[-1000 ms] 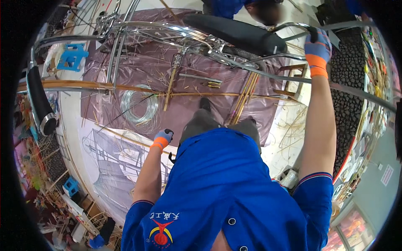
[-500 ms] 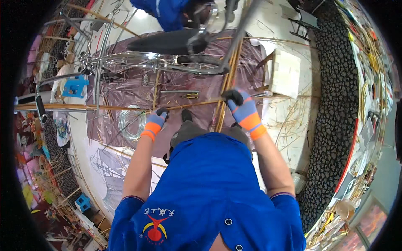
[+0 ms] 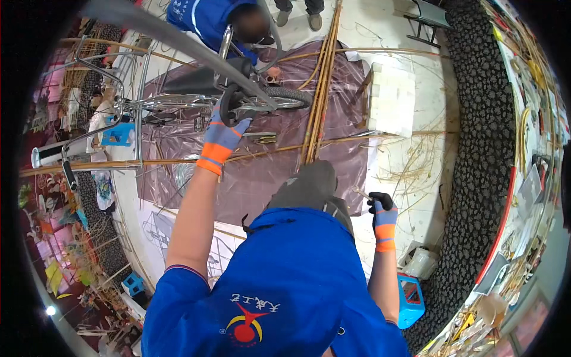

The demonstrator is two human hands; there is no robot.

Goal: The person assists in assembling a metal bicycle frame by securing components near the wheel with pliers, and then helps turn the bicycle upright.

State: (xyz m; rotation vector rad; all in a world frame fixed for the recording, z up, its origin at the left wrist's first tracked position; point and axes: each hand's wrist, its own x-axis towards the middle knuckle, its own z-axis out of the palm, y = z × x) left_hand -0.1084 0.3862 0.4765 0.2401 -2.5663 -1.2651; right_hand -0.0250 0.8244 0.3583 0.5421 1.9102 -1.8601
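Observation:
My left hand (image 3: 225, 135), in a grey-blue glove with orange bands, reaches up to a black curved part (image 3: 228, 110) beside the chrome bicycle frame (image 3: 172, 102). That part hides most of its fingers, so its grip cannot be made out. A thick grey tube (image 3: 196, 50) slants across in front of the bicycle. Over on the right, low beside my leg, my right hand (image 3: 383, 209) is closed on a short, slim tool (image 3: 361, 192) whose light end sticks out to the left. Long bamboo strips (image 3: 322, 83) lie between the bicycle and a pale stool.
A person in blue (image 3: 208, 18) crouches beyond the bicycle, one hand near its wheel. Pliers (image 3: 265, 140) lie on the purple sheet (image 3: 267, 190). The pale stool (image 3: 392, 101) stands at right, a blue stool (image 3: 410, 300) behind my right arm. More bamboo (image 3: 107, 165) crosses at left.
My left hand has moved up to the bicycle, off the bamboo strip. My right hand has left the bamboo strips for my right side and now holds the slim tool. My body has turned.

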